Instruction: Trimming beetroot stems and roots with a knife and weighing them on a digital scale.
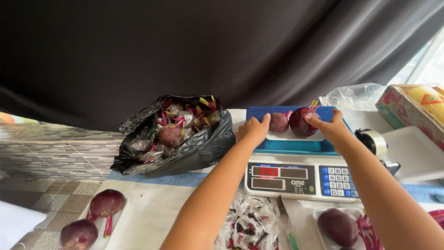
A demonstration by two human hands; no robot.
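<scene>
Head view: your left hand (253, 129) and right hand (334, 126), both unclenched, touch the beetroots (291, 121) between them; steady them centred on the white tray (319, 137).

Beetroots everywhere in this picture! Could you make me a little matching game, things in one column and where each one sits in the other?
Things:
1. Two beetroots between the hands
2. Black plastic bag
3. Roll of tape
4. Wrapped beetroot

Places:
A. Right of the scale, by the right arm
B. On a white tray on the scale's blue platform
C. On a tray at bottom left
D. Left of the scale, open and full of beetroots

Pairs: 1-B, 2-D, 3-A, 4-C
</scene>
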